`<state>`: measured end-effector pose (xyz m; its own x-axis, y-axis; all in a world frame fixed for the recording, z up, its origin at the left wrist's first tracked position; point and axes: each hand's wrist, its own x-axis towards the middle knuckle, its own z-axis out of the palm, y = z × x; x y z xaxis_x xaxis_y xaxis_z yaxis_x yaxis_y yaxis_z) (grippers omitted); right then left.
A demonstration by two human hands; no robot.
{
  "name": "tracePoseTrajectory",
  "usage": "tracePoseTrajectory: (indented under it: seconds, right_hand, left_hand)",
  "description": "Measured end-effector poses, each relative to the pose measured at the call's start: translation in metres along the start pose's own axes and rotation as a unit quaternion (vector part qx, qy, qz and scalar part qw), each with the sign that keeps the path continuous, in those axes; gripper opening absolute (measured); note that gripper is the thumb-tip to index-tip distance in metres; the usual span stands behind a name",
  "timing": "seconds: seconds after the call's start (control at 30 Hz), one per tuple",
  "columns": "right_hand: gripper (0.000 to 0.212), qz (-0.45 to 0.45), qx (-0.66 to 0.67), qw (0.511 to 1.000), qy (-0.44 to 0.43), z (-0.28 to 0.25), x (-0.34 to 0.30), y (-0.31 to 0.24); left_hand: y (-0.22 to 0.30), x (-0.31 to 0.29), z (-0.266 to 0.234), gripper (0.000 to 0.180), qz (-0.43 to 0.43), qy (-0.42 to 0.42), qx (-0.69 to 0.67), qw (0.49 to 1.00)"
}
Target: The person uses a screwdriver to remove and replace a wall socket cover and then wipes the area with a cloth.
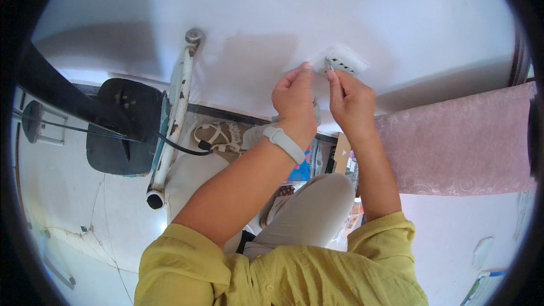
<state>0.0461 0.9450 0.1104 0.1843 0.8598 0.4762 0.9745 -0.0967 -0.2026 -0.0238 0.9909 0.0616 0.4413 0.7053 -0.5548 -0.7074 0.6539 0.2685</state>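
A white wall socket plate [347,60] with several dark slots is set in the pale wall in front of me. At its left end, my right hand [352,99] pinches a thin, slender metallic piece [330,64], its upper end against the plate; its exact kind is too small to make out. My left hand [293,95], with a light band on the wrist, is closed with thumb and fingertips together just left of the plate, close to the wall. Whatever lies between those fingertips is hidden.
A chipped white metal pole [180,102] leans at left beside a black seat [123,127] and a black cable [187,148]. Pink patterned cloth [453,147] hangs at right. Below my arms are a cardboard box [341,154], a blue package [302,170] and a sandalled foot [218,135].
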Motion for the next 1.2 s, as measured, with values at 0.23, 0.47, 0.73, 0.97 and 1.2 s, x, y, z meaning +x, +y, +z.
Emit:
tracePoseTrajectory:
  seconds: [0.23, 0.47, 0.73, 0.97, 1.2]
  right_hand:
    - [0.016, 0.011, 0.0, 1.0, 0.023, -0.014, 0.012, -0.007]
    - [0.019, -0.041, -0.007, 0.999, 0.001, -0.014, 0.003, 0.0]
    - [0.02, -0.013, 0.015, 1.0, -0.011, 0.005, 0.003, -0.001]
    - [0.018, -0.013, 0.005, 1.0, 0.014, 0.005, 0.007, -0.005]
    - [0.015, 0.0, -0.006, 0.999, 0.039, -0.006, 0.004, -0.009]
  left_hand:
    - [-0.007, 0.005, -0.001, 0.017, 0.031, -0.008, -0.001, 0.999]
    - [-0.008, 0.001, 0.003, 0.017, 0.017, 0.0, -0.004, 1.0]
    - [-0.004, 0.004, 0.001, 0.015, 0.02, 0.005, -0.02, 1.0]
    - [-0.001, 0.008, -0.002, 0.016, 0.006, -0.004, -0.019, 1.0]
    - [-0.003, 0.006, 0.0, 0.016, 0.006, -0.006, -0.012, 1.0]
